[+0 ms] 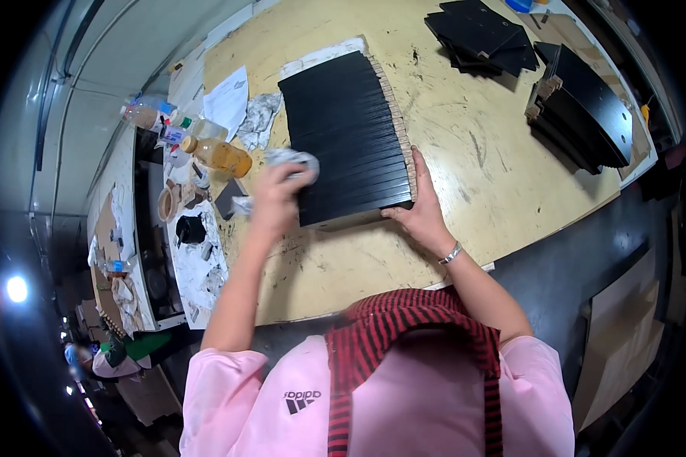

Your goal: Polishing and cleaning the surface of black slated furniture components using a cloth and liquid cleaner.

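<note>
A row of thin black panels (pixel 344 137), packed tightly side by side, sits on the tan worktable (pixel 480 175). Their brownish, rough ends show along the right side. My left hand (pixel 276 196), slightly smeared by motion, is closed on a crumpled whitish rag (pixel 303 161) at the left edge of the panels. At the near right corner, my right hand (pixel 425 216) grips the row, its thumb at the near side and its fingers along the rough ends. A white sheet (pixel 324 57) shows beyond the far end of the panels.
More black panels lie in a loose pile (pixel 484 38) at the far right, and a curved stack (pixel 583 110) stands nearer. To the left are a bottle of amber liquid (pixel 221 156), clear bottles (pixel 145 116), crumpled paper (pixel 259 120), a tape roll (pixel 168 202) and a black cup (pixel 190 228).
</note>
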`<state>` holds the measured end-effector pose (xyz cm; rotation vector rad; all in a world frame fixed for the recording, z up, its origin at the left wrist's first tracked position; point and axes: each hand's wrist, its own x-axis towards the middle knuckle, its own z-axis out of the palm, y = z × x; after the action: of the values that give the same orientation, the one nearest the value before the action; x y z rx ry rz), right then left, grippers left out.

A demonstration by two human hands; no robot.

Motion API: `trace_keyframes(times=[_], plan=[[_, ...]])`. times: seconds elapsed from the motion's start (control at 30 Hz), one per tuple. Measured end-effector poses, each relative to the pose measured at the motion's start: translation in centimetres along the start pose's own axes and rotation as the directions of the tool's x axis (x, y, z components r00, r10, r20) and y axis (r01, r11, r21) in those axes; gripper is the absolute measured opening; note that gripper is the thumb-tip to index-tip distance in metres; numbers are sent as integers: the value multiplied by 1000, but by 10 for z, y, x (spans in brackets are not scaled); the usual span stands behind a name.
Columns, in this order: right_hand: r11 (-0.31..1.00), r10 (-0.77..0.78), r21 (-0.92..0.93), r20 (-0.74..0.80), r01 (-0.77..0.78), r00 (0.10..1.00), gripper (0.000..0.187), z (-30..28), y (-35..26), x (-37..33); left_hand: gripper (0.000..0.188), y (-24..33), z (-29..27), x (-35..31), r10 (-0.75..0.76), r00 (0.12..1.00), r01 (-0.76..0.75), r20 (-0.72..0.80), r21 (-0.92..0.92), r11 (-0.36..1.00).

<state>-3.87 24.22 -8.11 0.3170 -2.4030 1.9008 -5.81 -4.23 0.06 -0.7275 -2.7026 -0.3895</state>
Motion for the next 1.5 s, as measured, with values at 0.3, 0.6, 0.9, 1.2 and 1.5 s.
trace_keyframes(times=[0.3,0.6,0.9,1.2,1.5], plan=[[999,-32,-8,12,32,999,121,1,2,-1,46,41,12,20,-12,1000,12,4,-28,1000],[1000,7,20,5,-7,1000,123,1,-2,0,43,23,32,70,-19,999,22,-29,114,993],[999,31,-13,18,-31,999,123,0,-4,-1,47,-1,25,73,2,1000,-1,-13,84,996],[1000,24,6,28,-24,999,124,0,-1,-1,46,9,27,81,-3,1000,3,-3,117,993],[1000,5,-28,22,-4,1000,124,-1,-1,-3,44,-1,22,76,14,999,-23,51,187,982]])
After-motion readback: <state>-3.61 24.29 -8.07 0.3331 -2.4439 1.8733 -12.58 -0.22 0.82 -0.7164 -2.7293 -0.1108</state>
